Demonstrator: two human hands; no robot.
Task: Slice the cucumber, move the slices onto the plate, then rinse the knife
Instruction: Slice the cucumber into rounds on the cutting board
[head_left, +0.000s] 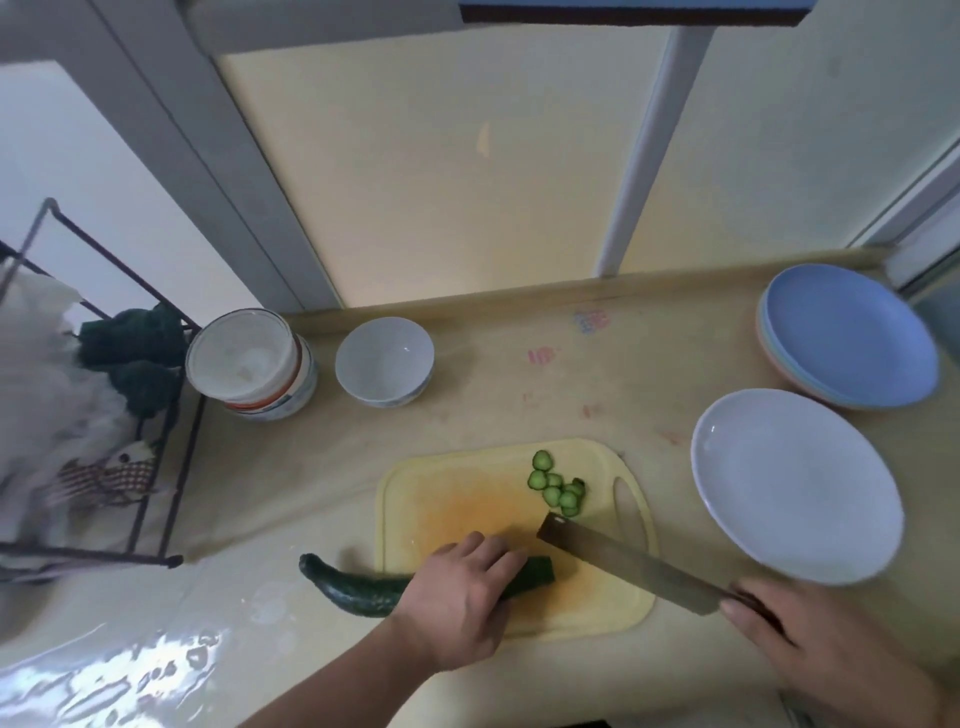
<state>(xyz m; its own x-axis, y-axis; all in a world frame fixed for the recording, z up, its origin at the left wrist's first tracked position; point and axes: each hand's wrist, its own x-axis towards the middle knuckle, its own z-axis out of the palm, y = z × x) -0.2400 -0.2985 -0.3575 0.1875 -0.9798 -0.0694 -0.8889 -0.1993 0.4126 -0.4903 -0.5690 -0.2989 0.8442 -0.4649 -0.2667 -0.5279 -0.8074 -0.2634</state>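
At far left, off the worktop's (493, 374) edge: dark wire rack (156, 467), pale cloth or bags bundled inside, dark green cloth (137, 338) draped over its top rail; just right of the rack, stack of white bowls (254, 364) with a red-orange band showing on one; beside it, single white bowl (384, 361), upright; near front left, glare on the plastic-covered surface.

Centre front: yellow cutting board (467, 493) with an orange stain across its middle; cucumber (348, 584), dark green, lying across the board's left edge, uncut end hanging off over the worktop, cut end on the board; left hand (462, 597) laid over the cucumber from above, fingers curled down round it, holding it in place; cut end poking out just past the fingertips.

Toward the board's far right corner: small cluster of cucumber slices (556, 486), overlapping, well apart from the whole piece.

Right of that: knife (628, 564), a broad cleaver-type blade, angled from lower right up to the left, tip near the slices, blade above the board just right of the cut end; contact with the board not clear; right hand (810, 649) wrapped round the handle at lower right, handle mostly hidden.

Right of the board: white plate (795, 483), none of the slices on it; behind it, near the back wall, stack of coloured plates (852, 338), blue one on top.
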